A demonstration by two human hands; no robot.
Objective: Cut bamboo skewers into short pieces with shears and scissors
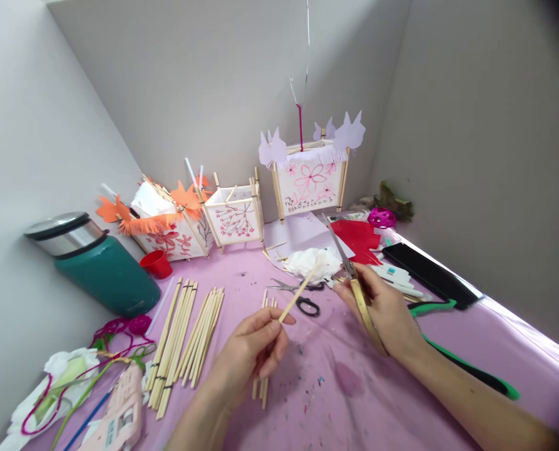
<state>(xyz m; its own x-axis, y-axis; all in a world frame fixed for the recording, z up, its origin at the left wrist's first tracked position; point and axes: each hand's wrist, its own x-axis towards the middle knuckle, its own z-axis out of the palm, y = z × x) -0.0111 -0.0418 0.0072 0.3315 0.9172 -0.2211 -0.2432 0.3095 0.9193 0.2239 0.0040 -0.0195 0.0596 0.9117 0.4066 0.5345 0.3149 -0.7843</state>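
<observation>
My left hand (255, 344) is closed, pinching a pale wooden stick (298, 293) between thumb and fingers; the stick slants up to the right. Gold-handled scissors (362, 304) are gripped in my right hand (392, 316), their dark blades pointing up and away to the left. A gap separates the scissors from the stick. Beneath my left hand lie a few more wooden sticks (264, 391), partly hidden by it. To its left rest a tied group of sticks (172, 344) and a looser pile of sticks (203, 338). Black-handled scissors (308, 305) lie just beyond the held stick.
Paper lanterns with stick frames stand behind: one orange-trimmed (171, 241), one plain (236, 220), one purple-trimmed (311, 181). A green bottle (105, 269), red cup (157, 264) and pink glue gun (119, 413) are left. Crumpled tissue (312, 263) and green-handled pliers (471, 369) sit right.
</observation>
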